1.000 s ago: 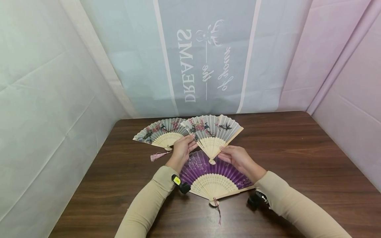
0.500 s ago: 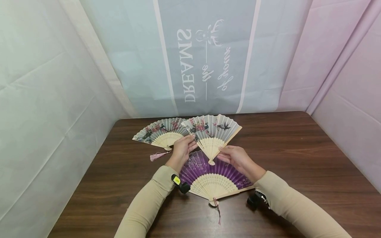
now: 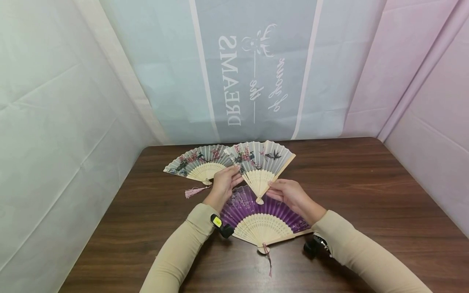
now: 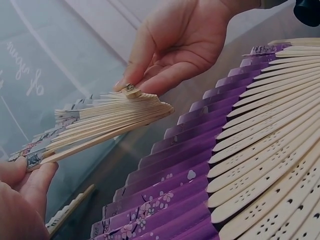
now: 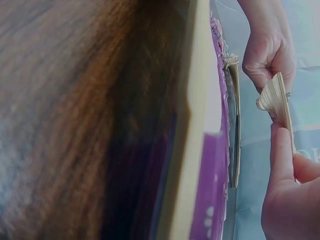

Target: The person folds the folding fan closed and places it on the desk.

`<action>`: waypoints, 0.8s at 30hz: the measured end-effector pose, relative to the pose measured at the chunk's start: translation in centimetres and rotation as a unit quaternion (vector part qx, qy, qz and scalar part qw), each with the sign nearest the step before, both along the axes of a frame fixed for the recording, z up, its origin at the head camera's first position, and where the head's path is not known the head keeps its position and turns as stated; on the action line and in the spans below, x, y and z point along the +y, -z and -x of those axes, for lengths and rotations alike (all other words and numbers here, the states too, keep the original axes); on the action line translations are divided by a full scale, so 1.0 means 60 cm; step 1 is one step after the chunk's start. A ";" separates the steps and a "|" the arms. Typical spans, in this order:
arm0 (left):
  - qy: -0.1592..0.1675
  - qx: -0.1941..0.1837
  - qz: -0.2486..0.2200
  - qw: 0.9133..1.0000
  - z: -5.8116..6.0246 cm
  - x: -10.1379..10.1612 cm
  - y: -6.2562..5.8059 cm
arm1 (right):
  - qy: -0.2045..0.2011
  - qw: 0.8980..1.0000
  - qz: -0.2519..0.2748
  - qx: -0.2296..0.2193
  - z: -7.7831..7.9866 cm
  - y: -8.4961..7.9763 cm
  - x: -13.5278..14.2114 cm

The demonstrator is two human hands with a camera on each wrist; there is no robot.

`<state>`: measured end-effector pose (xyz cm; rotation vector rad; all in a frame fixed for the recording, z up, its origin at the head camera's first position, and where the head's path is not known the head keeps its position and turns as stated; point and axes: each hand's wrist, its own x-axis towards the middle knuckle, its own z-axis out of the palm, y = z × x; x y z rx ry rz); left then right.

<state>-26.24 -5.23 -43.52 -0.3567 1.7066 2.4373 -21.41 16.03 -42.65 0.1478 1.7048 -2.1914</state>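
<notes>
A partly spread folding fan point(image 3: 256, 179), grey cloth with pink blossoms and a dark bird on pale ribs, is held up between both hands. My left hand point(image 3: 222, 185) pinches its left edge between thumb and fingers, which the left wrist view shows at the cloth's corner. On the other side my right hand point(image 3: 293, 195) grips the right outer rib low down, near the pivot. Below the held fan lies a purple folding fan point(image 3: 261, 228), widely spread, its top edge partly covered by the hands and the held fan.
A second grey blossom fan point(image 3: 198, 162) lies spread at the back left, a pink tassel point(image 3: 195, 192) at its pivot. The held fan overlaps its right end. All rest on a brown wooden table point(image 3: 384, 195) backed by a printed cloth point(image 3: 256, 81).
The held fan has narrowed a little as its right outer rib moved slightly left. My right hand shifted left with it, while the left hand stayed nearly still.
</notes>
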 end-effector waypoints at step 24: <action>0.010 -0.010 0.002 1.000 -0.001 -0.001 0.001 | -0.010 1.000 0.006 -0.003 -0.004 0.005 -0.004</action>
